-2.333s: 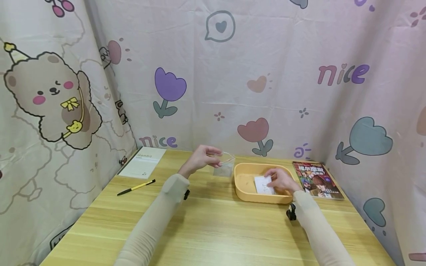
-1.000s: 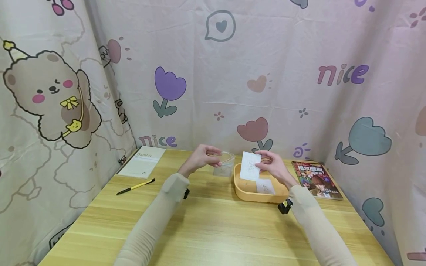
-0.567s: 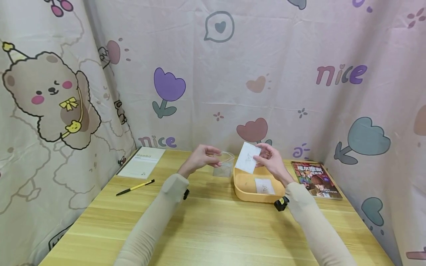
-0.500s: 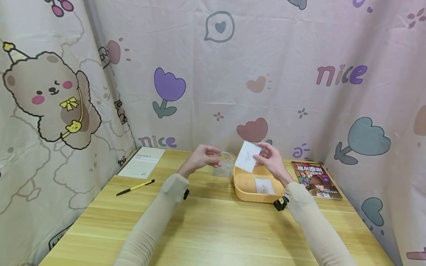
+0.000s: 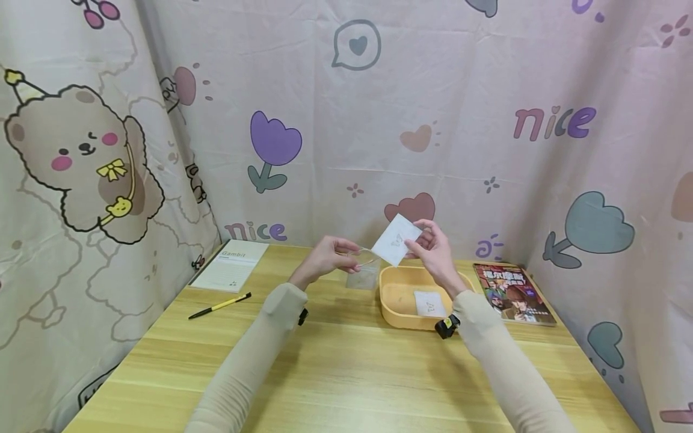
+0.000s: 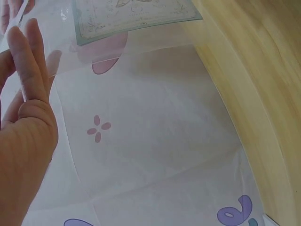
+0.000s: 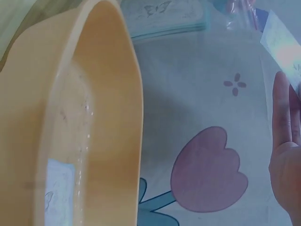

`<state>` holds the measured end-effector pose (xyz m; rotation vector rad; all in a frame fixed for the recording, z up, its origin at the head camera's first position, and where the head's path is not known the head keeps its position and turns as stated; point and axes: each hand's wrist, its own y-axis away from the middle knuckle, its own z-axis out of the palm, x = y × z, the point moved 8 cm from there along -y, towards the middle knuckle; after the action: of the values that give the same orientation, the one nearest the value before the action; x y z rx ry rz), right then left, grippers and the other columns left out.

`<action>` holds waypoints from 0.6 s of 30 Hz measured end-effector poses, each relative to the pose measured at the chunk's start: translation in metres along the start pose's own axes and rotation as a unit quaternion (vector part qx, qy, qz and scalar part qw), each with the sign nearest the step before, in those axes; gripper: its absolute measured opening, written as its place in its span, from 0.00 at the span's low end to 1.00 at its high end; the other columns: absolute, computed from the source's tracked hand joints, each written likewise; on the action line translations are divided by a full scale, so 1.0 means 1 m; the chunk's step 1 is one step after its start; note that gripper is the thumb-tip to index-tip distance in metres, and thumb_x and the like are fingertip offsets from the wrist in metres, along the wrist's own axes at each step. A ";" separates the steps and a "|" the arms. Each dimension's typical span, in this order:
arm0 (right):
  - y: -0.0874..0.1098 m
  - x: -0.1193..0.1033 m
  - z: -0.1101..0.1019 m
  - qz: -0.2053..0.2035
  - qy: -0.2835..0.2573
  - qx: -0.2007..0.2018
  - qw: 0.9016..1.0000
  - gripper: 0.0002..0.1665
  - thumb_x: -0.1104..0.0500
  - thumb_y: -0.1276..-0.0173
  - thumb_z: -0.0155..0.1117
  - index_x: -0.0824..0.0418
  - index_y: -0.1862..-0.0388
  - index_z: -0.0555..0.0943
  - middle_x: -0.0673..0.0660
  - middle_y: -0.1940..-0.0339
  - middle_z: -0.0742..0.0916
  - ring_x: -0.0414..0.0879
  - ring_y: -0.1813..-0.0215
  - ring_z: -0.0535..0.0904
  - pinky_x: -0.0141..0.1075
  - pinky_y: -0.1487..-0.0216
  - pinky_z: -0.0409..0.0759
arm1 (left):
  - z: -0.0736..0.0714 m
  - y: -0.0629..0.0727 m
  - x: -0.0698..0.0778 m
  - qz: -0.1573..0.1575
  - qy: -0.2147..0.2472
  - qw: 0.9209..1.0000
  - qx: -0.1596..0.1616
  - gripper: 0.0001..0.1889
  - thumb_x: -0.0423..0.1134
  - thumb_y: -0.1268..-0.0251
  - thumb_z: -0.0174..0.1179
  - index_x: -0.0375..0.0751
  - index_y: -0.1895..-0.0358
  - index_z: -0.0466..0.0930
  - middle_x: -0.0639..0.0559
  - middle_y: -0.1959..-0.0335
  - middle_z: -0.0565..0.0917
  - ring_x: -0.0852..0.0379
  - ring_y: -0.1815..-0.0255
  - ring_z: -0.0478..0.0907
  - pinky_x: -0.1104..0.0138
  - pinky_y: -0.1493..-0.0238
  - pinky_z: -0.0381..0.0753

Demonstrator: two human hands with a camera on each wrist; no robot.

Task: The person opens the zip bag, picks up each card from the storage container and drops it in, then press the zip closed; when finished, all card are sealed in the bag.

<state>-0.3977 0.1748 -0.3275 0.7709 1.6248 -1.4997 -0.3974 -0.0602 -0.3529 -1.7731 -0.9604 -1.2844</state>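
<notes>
My left hand (image 5: 327,260) pinches the mouth of a clear plastic bag (image 5: 361,278), which hangs just left of the bin. Inside the bag, a pale butterfly card (image 6: 134,21) shows in the left wrist view. A loose card (image 5: 397,239) with a butterfly print is pinched between thumb and fingers of my right hand (image 5: 435,249). It is tilted, one corner right at the bag's open mouth. Below it stands an orange-yellow bin (image 5: 411,321), where another card (image 5: 430,304) lies on the floor.
A magazine (image 5: 514,294) lies right of the bin. On the left are a white notepad (image 5: 231,264) and a yellow-and-black pen (image 5: 220,305). A printed curtain (image 5: 335,150) hangs behind the wooden table (image 5: 346,373).
My right hand has lifted a card out of the bin and brought it up and leftward to the bag's mouth, turning it. My left hand has stayed in place with the bag.
</notes>
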 end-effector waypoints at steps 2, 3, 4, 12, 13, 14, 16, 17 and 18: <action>-0.001 -0.002 0.003 -0.003 -0.007 0.003 1.000 0.25 0.74 0.36 0.63 0.60 0.42 0.70 0.52 0.65 0.85 0.42 0.66 0.83 0.45 0.66 0.90 | 0.001 0.000 0.000 -0.001 0.001 1.000 0.000 0.19 0.24 0.41 0.64 0.27 0.45 0.79 0.33 0.49 0.84 0.51 0.67 0.88 0.59 0.58 0.90; -0.002 -0.002 0.005 -0.005 -0.008 0.004 1.000 0.25 0.74 0.35 0.63 0.59 0.43 0.70 0.52 0.64 0.85 0.42 0.65 0.83 0.49 0.65 0.90 | 0.001 0.000 0.000 -0.002 0.001 1.000 -0.001 0.19 0.24 0.41 0.64 0.27 0.45 0.79 0.33 0.50 0.84 0.51 0.67 0.88 0.57 0.57 0.90; -0.003 -0.002 0.007 -0.006 -0.010 0.005 1.000 0.25 0.75 0.35 0.62 0.58 0.43 0.70 0.52 0.63 0.85 0.43 0.64 0.83 0.53 0.64 0.89 | 0.001 0.000 0.000 -0.002 0.000 1.000 -0.001 0.19 0.24 0.41 0.64 0.27 0.45 0.79 0.33 0.50 0.84 0.51 0.67 0.88 0.56 0.57 0.90; -0.005 -0.008 0.023 -0.037 -0.022 0.007 0.999 0.28 0.77 0.35 0.61 0.69 0.40 0.62 0.52 0.60 0.83 0.42 0.62 0.83 0.46 0.64 0.91 | 0.001 0.000 -0.002 -0.009 0.013 1.000 0.000 0.20 0.24 0.42 0.65 0.25 0.45 0.78 0.34 0.53 0.86 0.52 0.68 0.88 0.57 0.58 0.90; -0.006 -0.010 0.024 -0.042 -0.024 0.009 0.999 0.28 0.77 0.35 0.61 0.70 0.40 0.61 0.53 0.60 0.82 0.42 0.62 0.82 0.43 0.65 0.91 | 0.001 -0.001 -0.001 -0.009 0.014 1.000 -0.001 0.20 0.23 0.43 0.65 0.25 0.45 0.78 0.33 0.53 0.85 0.52 0.68 0.88 0.57 0.57 0.90; -0.007 -0.011 0.026 -0.046 -0.025 0.011 0.999 0.28 0.77 0.36 0.61 0.70 0.40 0.61 0.53 0.60 0.82 0.42 0.62 0.82 0.42 0.66 0.91 | 0.002 -0.001 -0.001 -0.010 0.014 1.000 -0.001 0.20 0.23 0.43 0.65 0.25 0.45 0.78 0.33 0.53 0.85 0.52 0.68 0.88 0.57 0.57 0.90; -0.009 -0.012 0.030 -0.049 -0.028 0.014 0.998 0.28 0.77 0.36 0.61 0.70 0.41 0.61 0.54 0.61 0.82 0.43 0.62 0.82 0.41 0.66 0.91 | 0.002 -0.001 -0.001 -0.009 0.014 1.000 -0.001 0.21 0.23 0.43 0.65 0.24 0.45 0.77 0.33 0.53 0.85 0.52 0.68 0.88 0.57 0.58 0.90; -0.009 -0.013 0.031 -0.049 -0.027 0.014 0.998 0.27 0.77 0.35 0.61 0.69 0.41 0.62 0.54 0.61 0.82 0.42 0.62 0.82 0.40 0.66 0.91 | 0.002 -0.001 -0.001 -0.009 0.015 1.000 -0.001 0.20 0.23 0.43 0.65 0.24 0.45 0.77 0.33 0.53 0.85 0.52 0.68 0.88 0.58 0.58 0.90; -0.010 -0.013 0.033 -0.046 -0.025 0.014 0.999 0.27 0.77 0.35 0.61 0.68 0.42 0.62 0.54 0.61 0.82 0.42 0.62 0.82 0.40 0.66 0.91 | 0.002 -0.001 -0.001 -0.009 0.014 1.000 -0.001 0.20 0.23 0.42 0.64 0.24 0.45 0.77 0.32 0.53 0.85 0.51 0.68 0.88 0.58 0.58 0.90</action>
<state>-0.3946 0.1416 -0.3111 0.6760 1.6243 -1.5981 -0.3973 -0.0584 -0.3540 -1.7467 -0.9617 -1.3194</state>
